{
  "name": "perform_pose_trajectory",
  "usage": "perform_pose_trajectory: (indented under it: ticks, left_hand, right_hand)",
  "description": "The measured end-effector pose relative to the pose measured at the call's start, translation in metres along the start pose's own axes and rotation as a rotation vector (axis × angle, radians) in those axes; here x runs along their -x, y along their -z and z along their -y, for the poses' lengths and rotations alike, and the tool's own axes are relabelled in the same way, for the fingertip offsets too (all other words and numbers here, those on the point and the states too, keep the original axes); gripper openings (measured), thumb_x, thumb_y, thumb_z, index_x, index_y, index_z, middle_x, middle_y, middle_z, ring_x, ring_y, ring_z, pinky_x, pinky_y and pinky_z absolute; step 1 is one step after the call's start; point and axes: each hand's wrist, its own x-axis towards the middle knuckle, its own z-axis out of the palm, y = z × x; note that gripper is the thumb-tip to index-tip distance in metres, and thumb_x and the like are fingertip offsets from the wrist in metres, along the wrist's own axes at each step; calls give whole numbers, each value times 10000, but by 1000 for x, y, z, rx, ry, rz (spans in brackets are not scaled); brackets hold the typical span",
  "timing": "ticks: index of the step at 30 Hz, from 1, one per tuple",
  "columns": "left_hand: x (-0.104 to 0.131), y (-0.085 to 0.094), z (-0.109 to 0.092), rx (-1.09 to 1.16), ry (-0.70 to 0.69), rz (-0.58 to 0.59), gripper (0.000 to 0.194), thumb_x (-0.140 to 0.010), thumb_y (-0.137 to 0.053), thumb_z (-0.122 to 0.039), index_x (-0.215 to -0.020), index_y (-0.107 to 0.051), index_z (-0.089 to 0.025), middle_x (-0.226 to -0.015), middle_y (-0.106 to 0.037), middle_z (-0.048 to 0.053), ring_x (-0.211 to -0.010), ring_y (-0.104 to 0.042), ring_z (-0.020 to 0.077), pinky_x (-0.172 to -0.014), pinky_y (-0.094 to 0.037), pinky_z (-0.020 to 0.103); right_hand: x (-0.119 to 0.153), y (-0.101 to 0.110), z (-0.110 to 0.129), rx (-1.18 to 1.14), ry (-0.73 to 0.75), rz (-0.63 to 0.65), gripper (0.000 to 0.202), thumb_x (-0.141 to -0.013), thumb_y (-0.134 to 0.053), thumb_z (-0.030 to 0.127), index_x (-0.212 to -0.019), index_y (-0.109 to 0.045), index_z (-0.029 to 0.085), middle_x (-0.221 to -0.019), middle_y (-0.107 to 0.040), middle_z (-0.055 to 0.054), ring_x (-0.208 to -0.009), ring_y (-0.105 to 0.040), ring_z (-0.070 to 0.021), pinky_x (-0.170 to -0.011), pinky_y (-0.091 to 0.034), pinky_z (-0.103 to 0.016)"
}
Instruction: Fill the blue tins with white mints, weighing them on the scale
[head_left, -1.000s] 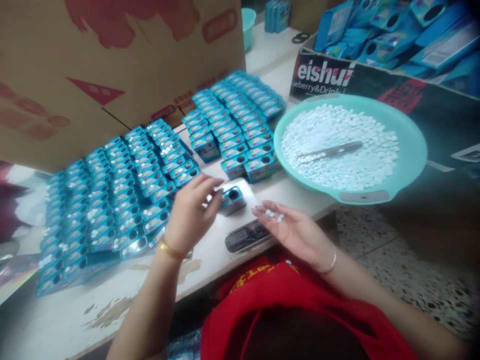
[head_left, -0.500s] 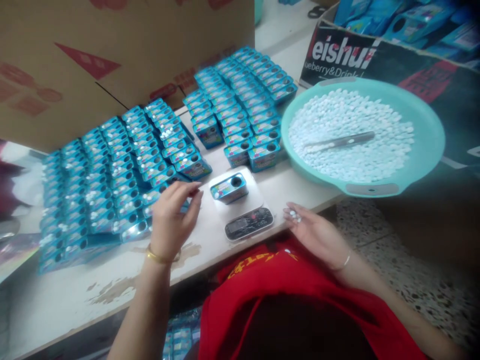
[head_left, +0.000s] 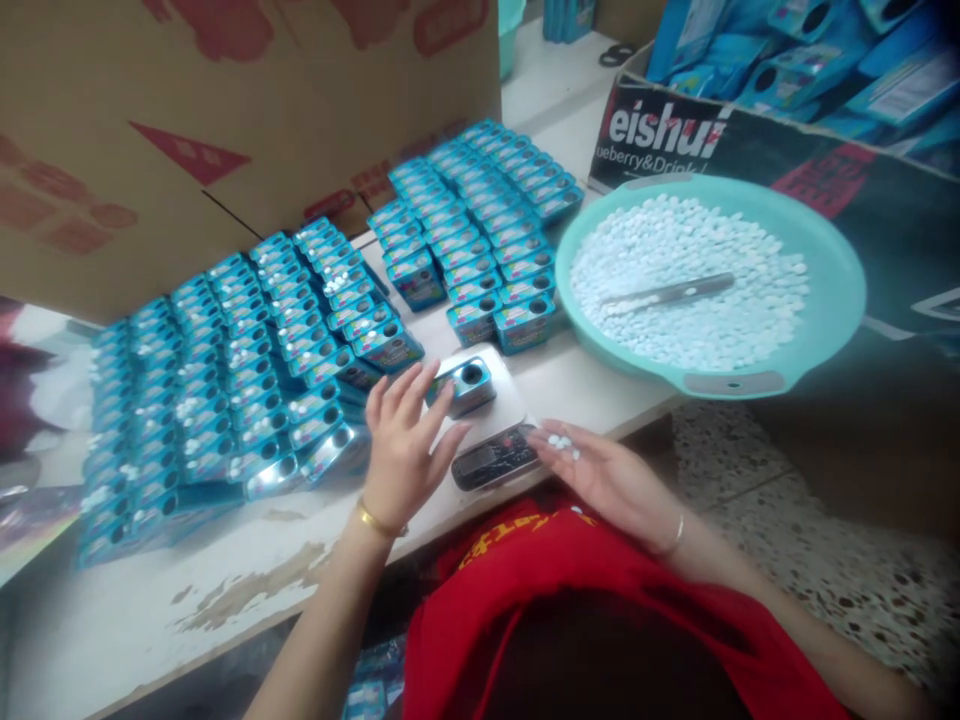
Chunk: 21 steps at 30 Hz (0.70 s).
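Observation:
A small blue box (head_left: 474,389) with a round dark opening in its top stands on the white platform of a digital scale (head_left: 495,458). My left hand (head_left: 409,440) reaches over the box's left end, fingers spread and nothing visible in them. Whether the fingertips touch the box, I cannot tell. Several white tablets (head_left: 561,443) rest on the fingers of my right hand (head_left: 604,478), which is turned up beside the scale's right edge. To the right, a turquoise basin (head_left: 836,290) holds a heap of the same tablets, with a metal scoop-like tool (head_left: 675,290) lying on them.
Rows of blue boxes (head_left: 262,340) stand to the left, many with tablets on top, and another block of boxes (head_left: 480,220) is behind the scale. A large cardboard carton (head_left: 285,70) rises at the back. A dark carton (head_left: 637,130) full of blue boxes stands behind the basin.
My left hand has moved right from the box rows to the box on the scale, its fingers spreading. My right hand has come left to the scale with the tablets.

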Motion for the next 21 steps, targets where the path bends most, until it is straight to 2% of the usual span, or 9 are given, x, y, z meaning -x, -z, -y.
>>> perform_pose_trajectory:
  ticks: [3,6,9,12,14,18,21]
  left_hand:
    - [-14,-8,-1,4,-37,42,396,-880,-541,-347,-1262,-489,-256,-1441,-434,106,-1371,-333,270,-1112,-197,552]
    - [-25,-7,-3,16,-48,21,364,-900,-508,-334,-1256,-490,-259,-1445,-427,95,-1383,-314,263,-1115,-199,543]
    - [-27,2,-8,86,-1,-81,337,-903,-493,-247,-1240,-506,-250,-1371,-495,100,-1305,-414,238,-1052,-318,460]
    - [-20,10,-18,149,54,-164,300,-881,-522,-199,-1178,-546,-232,-1158,-602,88,-1084,-545,209,-919,-397,384]
    - [-14,10,-28,196,19,-110,274,-863,-555,-212,-1137,-565,-214,-1048,-616,76,-966,-556,194,-843,-400,355]
    - [-4,-5,-51,260,-78,158,162,-885,-532,-242,-1022,-610,-206,-976,-622,54,-857,-522,169,-749,-348,336]
    - [-1,-17,-62,251,-67,194,144,-914,-482,-235,-900,-619,-193,-912,-619,43,-814,-501,159,-723,-320,333]
  right_hand:
    - [-1,-9,-2,-25,-44,53,177,-868,-554,149,-1012,-638,88,-1098,-684,-157,-1111,-622,-221,-936,-525,-298]
    - [-1,-17,0,-40,-61,88,198,-875,-551,165,-1032,-625,69,-1134,-666,-178,-1126,-613,-230,-965,-506,-310]
    - [-1,-20,2,-24,-20,112,199,-870,-559,155,-1039,-622,73,-1141,-663,-176,-1122,-615,-230,-987,-488,-325]
    - [-1,-19,2,-5,-4,113,198,-855,-576,145,-1038,-627,88,-1132,-671,-158,-1115,-617,-224,-990,-481,-326]
    - [0,-21,0,-9,-21,129,185,-853,-579,148,-1020,-637,93,-1121,-677,-148,-1099,-624,-213,-984,-481,-323]
    - [1,-29,-7,-23,-50,191,183,-867,-557,143,-1015,-661,113,-997,-700,-87,-898,-659,-124,-879,-517,-260]
    - [3,-34,-11,-23,-70,215,185,-865,-561,135,-1015,-670,131,-921,-690,-52,-795,-634,-90,-803,-520,-225]
